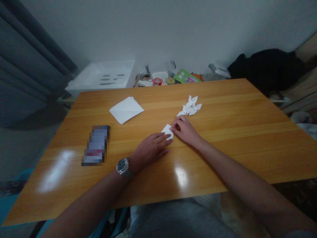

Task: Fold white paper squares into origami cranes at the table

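Note:
A small folded white paper point(167, 131) lies on the wooden table point(235, 138) near its middle. My left hand point(151, 149), with a wristwatch point(123, 167) on the wrist, lies flat with its fingers stretched out onto the paper's near edge. My right hand point(185, 130) rests on the paper's right side, fingers curled and pressing down on it. Just beyond the right hand sits a little heap of folded white paper pieces point(190, 106). A stack of flat white paper sheets point(126, 109) lies farther left.
A phone point(96, 144) lies on the table's left part. Behind the table stand a white tray-like box point(104, 77), small packets and clutter point(170, 79) and a black cloth bundle point(264, 67). A grey curtain point(27, 66) hangs at left.

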{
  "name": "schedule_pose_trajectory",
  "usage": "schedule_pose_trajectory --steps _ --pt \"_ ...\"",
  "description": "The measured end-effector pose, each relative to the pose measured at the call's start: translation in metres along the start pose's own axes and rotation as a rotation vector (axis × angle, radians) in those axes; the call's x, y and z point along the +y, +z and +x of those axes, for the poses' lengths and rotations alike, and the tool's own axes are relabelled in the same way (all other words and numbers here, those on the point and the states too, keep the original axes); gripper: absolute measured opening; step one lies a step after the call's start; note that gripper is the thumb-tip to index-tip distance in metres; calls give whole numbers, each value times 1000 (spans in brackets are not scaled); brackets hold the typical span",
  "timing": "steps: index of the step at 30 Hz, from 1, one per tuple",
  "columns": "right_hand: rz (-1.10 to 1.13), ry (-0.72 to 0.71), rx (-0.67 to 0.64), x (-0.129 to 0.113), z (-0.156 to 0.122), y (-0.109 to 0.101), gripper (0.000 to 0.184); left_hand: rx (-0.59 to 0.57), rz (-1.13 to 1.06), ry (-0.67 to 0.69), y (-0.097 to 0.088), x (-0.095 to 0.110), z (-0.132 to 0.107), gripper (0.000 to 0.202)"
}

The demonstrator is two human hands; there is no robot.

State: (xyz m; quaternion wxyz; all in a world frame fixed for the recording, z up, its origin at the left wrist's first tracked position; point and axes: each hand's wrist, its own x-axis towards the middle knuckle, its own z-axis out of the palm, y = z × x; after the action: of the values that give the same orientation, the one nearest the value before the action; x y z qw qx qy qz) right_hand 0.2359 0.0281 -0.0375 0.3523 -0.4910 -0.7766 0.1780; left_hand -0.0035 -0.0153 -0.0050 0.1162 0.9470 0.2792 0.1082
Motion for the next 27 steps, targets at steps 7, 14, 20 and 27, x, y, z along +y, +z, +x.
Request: schedule_pose_trajectory --steps 7,14,20,27 --pt "-2 1 -8 0 1 -1 9 -12 26 2 0 2 3 41" --pt "-17 2 -22 -1 2 -3 8 -30 3 -24 -7 6 1 47" --pt "-10 -8 -24 -4 1 -7 8 -11 9 -23 -5 7 1 44" --pt "-78 -67 -60 -2 -6 -19 18 7 -24 -14 -2 5 -1 46"
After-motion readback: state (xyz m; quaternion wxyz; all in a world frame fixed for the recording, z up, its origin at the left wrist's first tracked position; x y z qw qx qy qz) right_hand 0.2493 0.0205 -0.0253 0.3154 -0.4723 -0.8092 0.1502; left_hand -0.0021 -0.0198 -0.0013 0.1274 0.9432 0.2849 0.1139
